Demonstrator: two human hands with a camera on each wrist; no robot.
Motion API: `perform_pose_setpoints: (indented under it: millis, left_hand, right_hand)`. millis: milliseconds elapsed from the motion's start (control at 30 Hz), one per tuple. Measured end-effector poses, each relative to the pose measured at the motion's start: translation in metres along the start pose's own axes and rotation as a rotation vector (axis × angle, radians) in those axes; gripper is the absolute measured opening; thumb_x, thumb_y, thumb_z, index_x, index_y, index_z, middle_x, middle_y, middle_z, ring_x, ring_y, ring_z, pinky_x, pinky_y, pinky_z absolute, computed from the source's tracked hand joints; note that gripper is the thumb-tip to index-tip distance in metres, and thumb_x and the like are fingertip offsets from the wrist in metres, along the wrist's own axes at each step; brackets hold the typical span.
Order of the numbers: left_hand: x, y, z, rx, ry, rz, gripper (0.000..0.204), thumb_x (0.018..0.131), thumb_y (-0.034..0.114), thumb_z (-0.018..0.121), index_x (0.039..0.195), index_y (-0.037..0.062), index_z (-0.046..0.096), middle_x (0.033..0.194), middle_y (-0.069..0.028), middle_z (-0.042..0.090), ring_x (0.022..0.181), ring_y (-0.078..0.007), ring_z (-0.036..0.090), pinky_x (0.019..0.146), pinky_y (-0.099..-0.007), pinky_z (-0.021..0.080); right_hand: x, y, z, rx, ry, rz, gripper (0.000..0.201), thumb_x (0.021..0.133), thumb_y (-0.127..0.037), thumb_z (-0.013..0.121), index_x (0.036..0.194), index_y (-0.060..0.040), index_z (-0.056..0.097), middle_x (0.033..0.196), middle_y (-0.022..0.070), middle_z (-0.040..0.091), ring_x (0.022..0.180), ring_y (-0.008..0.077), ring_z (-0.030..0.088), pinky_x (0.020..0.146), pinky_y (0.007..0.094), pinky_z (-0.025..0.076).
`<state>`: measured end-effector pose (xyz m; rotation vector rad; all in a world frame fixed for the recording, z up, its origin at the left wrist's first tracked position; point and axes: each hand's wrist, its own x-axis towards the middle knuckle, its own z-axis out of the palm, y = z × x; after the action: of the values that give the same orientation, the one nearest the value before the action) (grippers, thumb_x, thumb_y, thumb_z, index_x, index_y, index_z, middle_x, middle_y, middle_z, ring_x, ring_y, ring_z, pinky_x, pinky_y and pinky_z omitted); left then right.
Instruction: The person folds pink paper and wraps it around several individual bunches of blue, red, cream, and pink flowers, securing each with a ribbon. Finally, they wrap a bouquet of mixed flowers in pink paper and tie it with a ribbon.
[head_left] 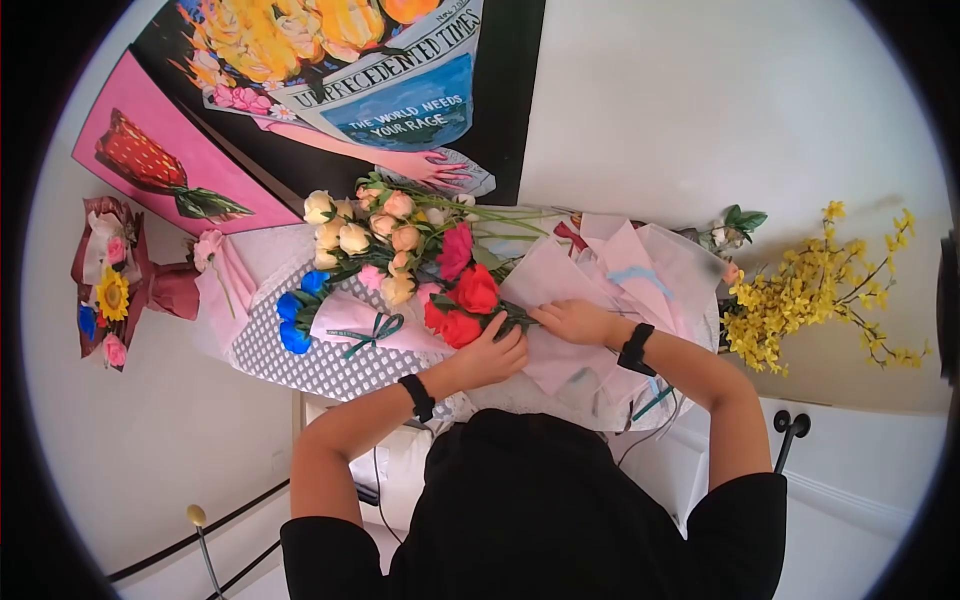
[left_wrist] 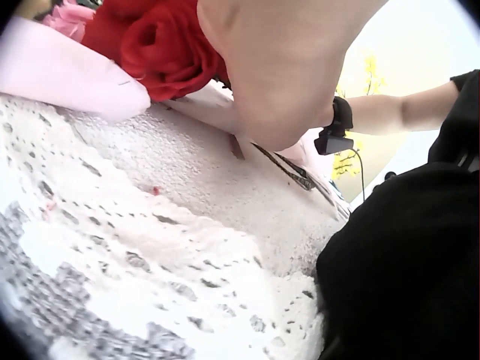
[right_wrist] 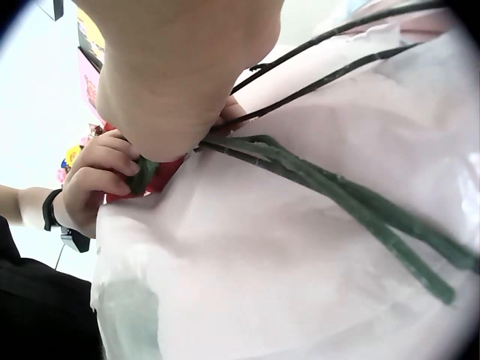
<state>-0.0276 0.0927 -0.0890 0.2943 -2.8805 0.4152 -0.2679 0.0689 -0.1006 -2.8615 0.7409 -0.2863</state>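
Red roses [head_left: 462, 308] lie on pink wrapping paper [head_left: 545, 350] near the table's middle. My left hand [head_left: 487, 358] has its fingers curled round the rose stems just below the blooms; in the right wrist view those fingers [right_wrist: 101, 169] hold a green leaf and stem. Beside it, my right hand [head_left: 580, 325] pinches the stems further along. Green stems [right_wrist: 360, 210] and thin dark stems run out from under the right hand over the paper. In the left wrist view a red rose [left_wrist: 165, 49] shows beside the left hand [left_wrist: 281, 67], whose fingers are hidden.
Peach and cream roses [head_left: 353, 238] lie behind. To the left are blue roses [head_left: 294, 322], a pink wrapped bundle with green ribbon [head_left: 372, 332], and a sunflower bouquet [head_left: 113, 293]. Yellow branches [head_left: 790, 310] stand right. Patterned cloth [head_left: 285, 362] covers the table; pictures lean behind.
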Motion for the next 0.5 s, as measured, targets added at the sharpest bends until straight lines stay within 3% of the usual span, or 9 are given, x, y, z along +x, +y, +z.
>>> perform_pose_setpoints:
  millis: [133,200,333,400,433,500]
  left_hand:
    - [0.006,0.002,-0.002,-0.079,0.048,-0.087,0.024,0.071,0.022,0.051,0.089,0.0070,0.053,0.096,-0.0085,0.053,0.101,-0.0236,0.048,0.091,-0.0483,0.037]
    - [0.007,0.005,0.004,-0.186,0.007,-0.221,0.019,0.072,0.020,0.051,0.087,0.0076,0.054,0.096,-0.0083,0.054,0.100,-0.0227,0.049,0.085,-0.0433,0.037]
    - [0.017,0.010,0.008,-0.155,-0.040,-0.284,0.020,0.072,0.019,0.052,0.087,0.0067,0.055,0.094,-0.0092,0.053,0.098,-0.0234,0.049,0.082,-0.0405,0.037]
    - [0.027,0.012,0.008,-0.032,0.117,-0.210,0.023,0.071,0.018,0.052,0.089,0.0050,0.053,0.094,-0.0098,0.052,0.099,-0.0247,0.049,0.084,-0.0417,0.037]
    - [0.030,0.009,0.008,-0.030,0.118,-0.207,0.023,0.071,0.018,0.052,0.089,0.0050,0.053,0.094,-0.0098,0.052,0.099,-0.0247,0.049,0.084,-0.0417,0.037]
    - [0.036,0.004,0.010,-0.213,0.140,-0.271,0.020,0.072,0.018,0.051,0.086,0.0043,0.054,0.092,-0.0096,0.053,0.092,-0.0235,0.050,0.081,-0.0402,0.037]
  right_hand:
    - [-0.003,-0.003,-0.006,-0.015,-0.012,-0.008,0.040,0.080,-0.012,0.045,0.119,-0.0006,0.043,0.088,0.0087,0.055,0.070,0.0234,0.058,0.061,0.0324,0.048]
    - [-0.005,-0.004,-0.003,0.033,-0.049,0.024,0.040,0.080,-0.013,0.045,0.119,-0.0005,0.044,0.090,0.0084,0.055,0.075,0.0228,0.058,0.064,0.0328,0.048]
    - [-0.007,-0.001,0.008,0.037,-0.023,-0.004,0.040,0.080,-0.013,0.046,0.118,-0.0011,0.044,0.091,0.0080,0.054,0.081,0.0221,0.057,0.069,0.0322,0.047]
    - [-0.008,0.001,0.011,0.072,-0.055,-0.002,0.034,0.080,-0.015,0.051,0.110,0.0011,0.048,0.094,0.0102,0.054,0.085,0.0243,0.054,0.072,0.0330,0.046]
    - [-0.008,0.000,0.007,0.070,-0.052,-0.001,0.034,0.080,-0.015,0.051,0.110,0.0011,0.048,0.094,0.0102,0.054,0.085,0.0243,0.054,0.072,0.0330,0.046]
    - [-0.010,-0.003,-0.002,0.115,-0.073,0.076,0.035,0.084,-0.019,0.047,0.115,-0.0033,0.050,0.099,0.0084,0.054,0.084,0.0247,0.053,0.074,0.0327,0.045]
